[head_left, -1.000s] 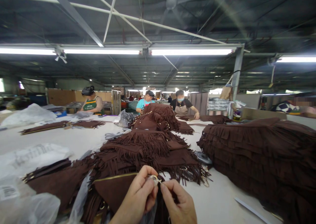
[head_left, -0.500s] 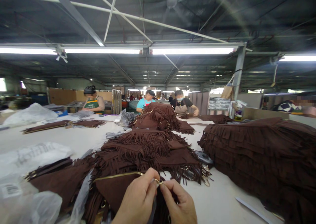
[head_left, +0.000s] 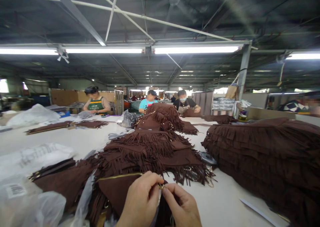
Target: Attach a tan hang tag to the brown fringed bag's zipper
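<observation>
My left hand [head_left: 142, 200] is closed in a pinch on a small gold metal ring [head_left: 161, 186] at the front centre. Against it, my right hand [head_left: 182, 205] pinches the same fitting between thumb and forefinger. Whether it is one ring or two linked pieces, I cannot tell. Beneath and left of my hands lies a dark brown fringed bag [head_left: 117, 191] with a gold zipper along its top edge. Its right end is hidden behind my fingers. Something thin and pale hangs between my hands, partly covered.
A heap of brown fringed bags [head_left: 147, 150] rises straight ahead, and a taller stack [head_left: 260, 150] stands right. Plastic bags [head_left: 37, 200] lie left. A pale flat strip [head_left: 257, 211] is on the white table [head_left: 225, 200]. Several people work across the table.
Both hands stay pinched together at the gold fitting, with the fingers shifted slightly and the left fingertips covering more of it. Across the table, one person's brown piece has been raised.
</observation>
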Demonstrator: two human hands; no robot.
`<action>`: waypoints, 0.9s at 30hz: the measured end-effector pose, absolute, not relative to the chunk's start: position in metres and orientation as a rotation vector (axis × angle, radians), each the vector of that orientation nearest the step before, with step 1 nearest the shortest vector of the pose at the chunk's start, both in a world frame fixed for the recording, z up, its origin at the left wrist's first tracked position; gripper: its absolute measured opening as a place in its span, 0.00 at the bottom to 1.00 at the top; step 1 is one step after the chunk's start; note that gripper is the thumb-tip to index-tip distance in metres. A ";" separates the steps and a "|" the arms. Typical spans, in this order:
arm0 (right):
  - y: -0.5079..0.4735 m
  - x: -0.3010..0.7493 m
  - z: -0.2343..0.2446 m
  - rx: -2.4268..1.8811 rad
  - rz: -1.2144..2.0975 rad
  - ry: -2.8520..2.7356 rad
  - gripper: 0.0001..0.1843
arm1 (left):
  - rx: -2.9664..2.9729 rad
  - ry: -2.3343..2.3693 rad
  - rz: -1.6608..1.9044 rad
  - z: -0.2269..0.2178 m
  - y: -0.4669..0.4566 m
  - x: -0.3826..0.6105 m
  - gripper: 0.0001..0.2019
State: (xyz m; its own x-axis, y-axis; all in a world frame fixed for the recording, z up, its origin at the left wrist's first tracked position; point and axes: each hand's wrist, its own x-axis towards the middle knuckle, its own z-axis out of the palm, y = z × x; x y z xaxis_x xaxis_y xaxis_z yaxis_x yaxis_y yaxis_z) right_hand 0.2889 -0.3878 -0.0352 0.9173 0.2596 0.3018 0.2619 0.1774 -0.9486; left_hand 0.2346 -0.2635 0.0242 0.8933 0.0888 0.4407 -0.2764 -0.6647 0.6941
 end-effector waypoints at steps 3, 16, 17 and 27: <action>-0.390 0.288 -0.034 -1.437 -0.012 -0.478 0.27 | 2.378 -0.059 0.551 0.028 -0.262 0.232 0.08; -0.397 0.287 -0.022 -1.426 0.062 -0.563 0.24 | 2.557 -0.095 0.644 0.022 -0.259 0.235 0.07; -0.399 0.287 -0.020 -1.409 0.089 -0.554 0.24 | 2.520 -0.084 0.669 0.022 -0.258 0.234 0.07; -0.410 0.297 -0.017 -1.571 0.067 -0.666 0.23 | 2.123 -0.086 0.626 0.022 -0.259 0.232 0.10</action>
